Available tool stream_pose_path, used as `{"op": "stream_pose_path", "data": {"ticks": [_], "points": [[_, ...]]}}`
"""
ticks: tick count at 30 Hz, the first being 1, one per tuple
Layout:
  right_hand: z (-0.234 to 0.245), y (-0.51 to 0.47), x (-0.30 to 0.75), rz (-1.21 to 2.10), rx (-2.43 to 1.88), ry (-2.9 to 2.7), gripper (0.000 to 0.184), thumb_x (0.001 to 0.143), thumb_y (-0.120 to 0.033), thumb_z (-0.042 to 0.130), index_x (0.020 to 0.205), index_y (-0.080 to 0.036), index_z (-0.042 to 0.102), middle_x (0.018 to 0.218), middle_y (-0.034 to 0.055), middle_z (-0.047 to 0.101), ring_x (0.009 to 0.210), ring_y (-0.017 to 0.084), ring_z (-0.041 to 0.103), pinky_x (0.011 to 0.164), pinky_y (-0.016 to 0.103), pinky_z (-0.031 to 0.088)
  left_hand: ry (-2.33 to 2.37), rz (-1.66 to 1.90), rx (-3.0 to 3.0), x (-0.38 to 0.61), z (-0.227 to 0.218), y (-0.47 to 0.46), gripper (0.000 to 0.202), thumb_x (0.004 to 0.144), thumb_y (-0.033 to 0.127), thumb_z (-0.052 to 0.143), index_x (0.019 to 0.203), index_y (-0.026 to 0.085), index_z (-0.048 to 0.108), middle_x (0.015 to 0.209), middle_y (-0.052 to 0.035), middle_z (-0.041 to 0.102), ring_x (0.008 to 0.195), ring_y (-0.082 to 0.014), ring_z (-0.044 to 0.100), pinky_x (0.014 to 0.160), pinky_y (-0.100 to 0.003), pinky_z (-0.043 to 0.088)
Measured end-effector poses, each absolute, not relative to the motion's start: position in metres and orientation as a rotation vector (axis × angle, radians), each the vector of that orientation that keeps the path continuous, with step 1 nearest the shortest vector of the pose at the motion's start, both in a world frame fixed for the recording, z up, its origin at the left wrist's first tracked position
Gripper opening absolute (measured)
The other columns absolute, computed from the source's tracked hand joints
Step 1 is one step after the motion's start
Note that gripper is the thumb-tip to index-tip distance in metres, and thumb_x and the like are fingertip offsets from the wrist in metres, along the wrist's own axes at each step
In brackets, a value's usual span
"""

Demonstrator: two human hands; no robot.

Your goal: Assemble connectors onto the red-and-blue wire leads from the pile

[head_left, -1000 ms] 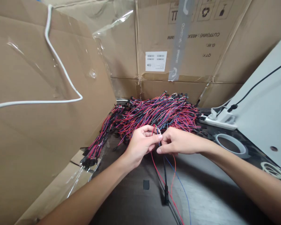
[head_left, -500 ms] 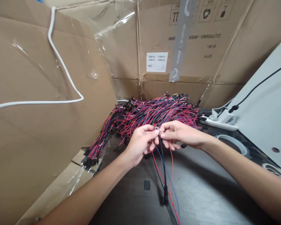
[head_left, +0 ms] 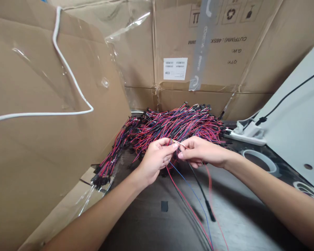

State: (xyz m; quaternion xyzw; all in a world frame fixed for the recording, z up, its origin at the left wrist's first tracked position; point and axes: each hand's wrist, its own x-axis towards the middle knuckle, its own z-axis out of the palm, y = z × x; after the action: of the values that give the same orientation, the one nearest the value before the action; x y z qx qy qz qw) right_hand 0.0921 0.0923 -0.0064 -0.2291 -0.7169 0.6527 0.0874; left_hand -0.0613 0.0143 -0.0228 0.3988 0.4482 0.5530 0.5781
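Over the dark tabletop, my left hand (head_left: 158, 160) pinches a wire harness (head_left: 196, 176) near its upper end, where thin coloured strands show. Close beside it, my right hand (head_left: 200, 151) is closed on the same harness, thumb against the fingers. A white wire (head_left: 180, 143) runs between the two hands. Below them hang red and blue wires (head_left: 199, 202) and a black cable with a thick black end (head_left: 210, 212). An orange-red wire (head_left: 209, 179) drops under my right hand. Behind my fingers lies a large heap of similar wire harnesses (head_left: 178, 122).
A bundle of harnesses (head_left: 107, 167) lies at the left by a cardboard panel (head_left: 42, 146) with a white cable (head_left: 75, 83). A big carton (head_left: 222, 69) stands behind. On the right are a power strip (head_left: 247, 137) and a roll of tape (head_left: 261, 160). A dark square (head_left: 164, 206) marks the tabletop.
The hanging black cable and the orange-red wire have swung to the right. The red and blue wires have shifted too. My right hand has turned slightly; my left hand has barely moved.
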Motion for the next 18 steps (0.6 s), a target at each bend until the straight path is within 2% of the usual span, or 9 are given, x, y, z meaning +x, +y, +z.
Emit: {"op": "stream_pose_path", "data": {"ticks": [2, 4, 6, 8, 11, 15, 18], "points": [[-0.008, 0.094, 0.091, 1.913, -0.682, -2.109, 0.024, 0.075, -0.031, 0.064, 0.062, -0.015, 0.05, 0.042, -0.0081, 0.045, 0.035, 0.004, 0.04, 0.036, 0.014, 0.031, 1.09, 1.312, 0.946, -0.062, -0.024, 0.015, 0.019, 0.075, 0.028, 0.068, 0.076, 0.013, 0.056, 0.047, 0.0082, 0.041, 0.038, -0.0018, 0.027, 0.038, -0.016, 0.017], [-0.01, 0.094, 0.09, 1.889, -0.67, -2.092, 0.023, 0.077, -0.033, 0.062, 0.067, -0.014, 0.055, 0.047, -0.0063, 0.049, 0.037, 0.004, 0.04, 0.036, 0.015, 0.033, 1.117, 1.333, 0.953, -0.061, -0.026, 0.016, 0.018, 0.077, 0.027, 0.065, 0.071, 0.012, 0.057, 0.053, 0.0039, 0.05, 0.045, -0.0035, 0.04, 0.044, -0.015, 0.03], [-0.011, 0.094, 0.09, 1.866, -0.675, -2.07, 0.025, 0.078, -0.036, 0.062, 0.068, -0.014, 0.055, 0.049, -0.0049, 0.051, 0.04, 0.005, 0.043, 0.038, 0.015, 0.036, 1.086, 1.323, 0.929, -0.06, -0.027, 0.016, 0.022, 0.08, 0.028, 0.061, 0.066, 0.012, 0.055, 0.059, 0.0, 0.056, 0.055, -0.0068, 0.051, 0.056, -0.018, 0.041], [-0.011, 0.094, 0.089, 1.868, -0.708, -2.021, 0.029, 0.078, -0.038, 0.063, 0.066, -0.014, 0.052, 0.052, -0.0035, 0.052, 0.045, 0.007, 0.049, 0.04, 0.016, 0.041, 1.017, 1.276, 0.891, -0.06, -0.028, 0.016, 0.027, 0.083, 0.03, 0.056, 0.063, 0.013, 0.052, 0.06, -0.0009, 0.056, 0.059, -0.01, 0.056, 0.062, -0.023, 0.046], [-0.01, 0.095, 0.09, 1.901, -0.758, -1.918, 0.03, 0.076, -0.039, 0.066, 0.069, -0.017, 0.046, 0.055, -0.0033, 0.055, 0.048, 0.009, 0.055, 0.038, 0.017, 0.044, 0.966, 1.189, 0.858, -0.059, -0.029, 0.015, 0.031, 0.087, 0.035, 0.051, 0.064, 0.015, 0.05, 0.053, 0.0022, 0.049, 0.051, -0.0115, 0.055, 0.056, -0.025, 0.046], [-0.01, 0.102, 0.094, 1.754, -0.803, -2.029, 0.021, 0.079, -0.034, 0.063, 0.08, -0.017, 0.052, 0.047, -0.0091, 0.046, 0.034, 0.003, 0.038, 0.031, 0.012, 0.026, 0.935, 1.171, 0.814, -0.06, -0.029, 0.014, 0.03, 0.087, 0.038, 0.051, 0.067, 0.016, 0.05, 0.048, 0.007, 0.036, 0.042, -0.0087, 0.045, 0.047, -0.022, 0.041], [-0.009, 0.104, 0.094, 1.666, -0.811, -2.051, 0.018, 0.078, -0.031, 0.064, 0.078, -0.014, 0.057, 0.049, -0.0074, 0.048, 0.036, 0.002, 0.036, 0.033, 0.013, 0.023, 0.968, 1.187, 0.817, -0.059, -0.029, 0.014, 0.024, 0.082, 0.034, 0.059, 0.07, 0.016, 0.05, 0.049, 0.0078, 0.036, 0.041, -0.0072, 0.044, 0.045, -0.02, 0.04]]}}
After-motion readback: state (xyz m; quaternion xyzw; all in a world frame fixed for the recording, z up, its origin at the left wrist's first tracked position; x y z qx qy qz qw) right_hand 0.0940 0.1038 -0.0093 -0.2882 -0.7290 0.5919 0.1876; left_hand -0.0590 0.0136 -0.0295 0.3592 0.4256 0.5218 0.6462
